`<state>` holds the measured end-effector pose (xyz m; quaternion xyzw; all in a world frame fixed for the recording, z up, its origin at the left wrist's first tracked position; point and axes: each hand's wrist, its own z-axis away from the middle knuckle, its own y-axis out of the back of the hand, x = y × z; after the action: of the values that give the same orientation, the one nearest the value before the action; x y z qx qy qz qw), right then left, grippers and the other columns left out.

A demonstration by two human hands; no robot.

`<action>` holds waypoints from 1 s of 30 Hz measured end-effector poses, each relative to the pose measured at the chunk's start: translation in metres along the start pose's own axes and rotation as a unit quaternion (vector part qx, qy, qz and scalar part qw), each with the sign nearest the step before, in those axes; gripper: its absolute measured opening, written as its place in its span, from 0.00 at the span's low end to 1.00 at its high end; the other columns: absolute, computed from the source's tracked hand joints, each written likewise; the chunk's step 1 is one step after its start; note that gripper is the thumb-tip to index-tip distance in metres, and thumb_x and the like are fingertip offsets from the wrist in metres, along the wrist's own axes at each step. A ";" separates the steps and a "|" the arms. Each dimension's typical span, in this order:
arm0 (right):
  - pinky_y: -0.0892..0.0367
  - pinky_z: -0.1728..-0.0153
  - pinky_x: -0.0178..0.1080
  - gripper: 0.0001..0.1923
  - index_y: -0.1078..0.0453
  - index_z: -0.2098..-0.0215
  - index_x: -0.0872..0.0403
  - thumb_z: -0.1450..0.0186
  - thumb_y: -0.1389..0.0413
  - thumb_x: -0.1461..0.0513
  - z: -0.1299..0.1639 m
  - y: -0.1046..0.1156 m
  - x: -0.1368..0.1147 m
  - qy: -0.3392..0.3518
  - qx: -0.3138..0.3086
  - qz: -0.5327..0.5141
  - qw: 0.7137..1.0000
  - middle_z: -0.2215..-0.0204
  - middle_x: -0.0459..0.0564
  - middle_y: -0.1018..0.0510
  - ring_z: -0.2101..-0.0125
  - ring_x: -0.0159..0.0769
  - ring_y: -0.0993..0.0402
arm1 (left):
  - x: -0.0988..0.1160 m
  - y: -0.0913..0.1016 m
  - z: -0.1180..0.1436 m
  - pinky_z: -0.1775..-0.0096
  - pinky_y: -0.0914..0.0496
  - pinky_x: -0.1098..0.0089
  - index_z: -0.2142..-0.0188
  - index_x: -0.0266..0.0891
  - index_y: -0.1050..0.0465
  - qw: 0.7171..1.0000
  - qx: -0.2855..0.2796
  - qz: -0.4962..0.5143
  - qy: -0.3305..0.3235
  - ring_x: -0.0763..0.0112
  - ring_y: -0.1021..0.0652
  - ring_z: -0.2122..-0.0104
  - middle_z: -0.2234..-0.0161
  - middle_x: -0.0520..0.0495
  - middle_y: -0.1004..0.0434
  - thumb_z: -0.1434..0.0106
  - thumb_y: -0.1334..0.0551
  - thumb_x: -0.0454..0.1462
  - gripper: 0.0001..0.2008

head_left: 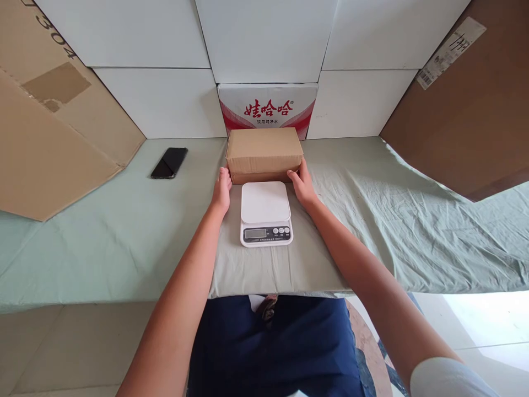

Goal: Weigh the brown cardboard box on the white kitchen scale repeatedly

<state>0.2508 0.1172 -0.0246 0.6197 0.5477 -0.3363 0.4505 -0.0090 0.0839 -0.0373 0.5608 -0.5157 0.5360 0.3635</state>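
The brown box (264,146) lies closed and level between the fingers of our two hands, one of its long sides facing us. Our left hand (222,190) is upright at its left end, thumb raised and fingers close together beside the lower corner; we cannot tell whether they press on the cardboard. Our right hand (305,186) clasps the opposite end, its thumb bent onto the front face and the other fingers along the side, partly hidden. Nearer to us than both sets of fingers, and between our wrists, sits a white kitchen scale (265,212), its plate bare and its display and round buttons towards us; we cannot tell whether its far edge touches the carton. Left of our left fingers and a little beyond them, a black phone (169,162) lies on the green cloth (124,237). Just past the fingertips stands a white and red printed carton (268,105), with white panels (264,38) around it. Well out to the left of our fingers leans a large cardboard sheet (53,143), and well out to the right a darker one (467,121) bearing a label (450,52).
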 end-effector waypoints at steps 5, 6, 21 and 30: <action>0.50 0.23 0.57 0.40 0.43 0.29 0.45 0.35 0.44 0.44 -0.001 0.006 0.000 0.040 -0.006 0.002 0.999 0.32 0.49 0.28 0.27 0.51 0.42 | 0.003 0.001 0.012 0.27 0.46 0.53 0.32 0.44 0.32 1.000 -0.007 -0.014 -0.024 0.52 0.38 0.26 0.27 0.38 0.37 0.41 0.47 0.72 0.49; 0.49 0.24 0.58 0.40 0.43 0.28 0.44 0.35 0.44 0.44 0.000 0.008 -0.001 0.046 -0.009 0.001 0.999 0.31 0.48 0.30 0.27 0.51 0.42 | 0.004 0.002 0.016 0.26 0.47 0.54 0.32 0.46 0.33 0.999 -0.013 -0.021 -0.030 0.54 0.39 0.25 0.26 0.41 0.39 0.39 0.46 0.71 0.47; 0.54 0.21 0.55 0.47 0.56 0.23 0.39 0.34 0.46 0.38 0.014 0.007 -0.022 0.143 -0.016 -0.049 0.988 0.21 0.41 0.51 0.21 0.47 0.57 | 0.029 -0.001 0.033 0.27 0.46 0.57 0.31 0.54 0.35 0.992 -0.031 -0.018 -0.118 0.57 0.42 0.24 0.25 0.46 0.41 0.37 0.44 0.68 0.41; 0.33 0.33 0.59 0.44 0.52 0.26 0.38 0.35 0.44 0.40 0.077 0.015 -0.033 0.102 -0.021 -0.062 0.993 0.26 0.50 0.41 0.29 0.55 0.40 | 0.044 0.004 0.127 0.25 0.50 0.54 0.27 0.52 0.41 0.994 -0.031 -0.030 -0.103 0.51 0.47 0.23 0.23 0.44 0.46 0.37 0.45 0.68 0.46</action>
<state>0.2654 0.0337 -0.0205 0.6057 0.6352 -0.2873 0.3835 0.0109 -0.0470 -0.0158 0.6165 -0.5497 0.4480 0.3421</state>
